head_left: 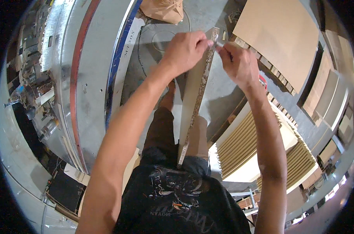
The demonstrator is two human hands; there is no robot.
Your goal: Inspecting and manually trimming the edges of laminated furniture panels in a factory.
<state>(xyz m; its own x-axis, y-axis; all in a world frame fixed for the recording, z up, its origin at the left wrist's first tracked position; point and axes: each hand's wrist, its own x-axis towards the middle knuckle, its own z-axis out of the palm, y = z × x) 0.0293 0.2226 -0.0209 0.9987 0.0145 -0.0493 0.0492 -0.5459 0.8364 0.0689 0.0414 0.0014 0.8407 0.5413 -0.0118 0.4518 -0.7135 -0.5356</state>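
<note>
A pale particleboard panel [191, 95] stands on its edge in front of my body, its raw, speckled narrow side facing up. My left hand [186, 50] is closed in a pinch at the far end of that side, thumb and forefinger over the edge. Just to the right, my right hand [238, 64] is curled closed, its fingertips close to the left ones. A tiny whitish bit shows between the fingertips; what it is, and which hand grips it, is too small to make out.
At left stands a large grey machine [92, 78] with a red-brown strip and blue edge. A crumpled brown paper bag [163, 9] lies beyond. Right, a large tan board [278, 35] rests on a pallet, with stacked cream panels [239, 144] nearer me.
</note>
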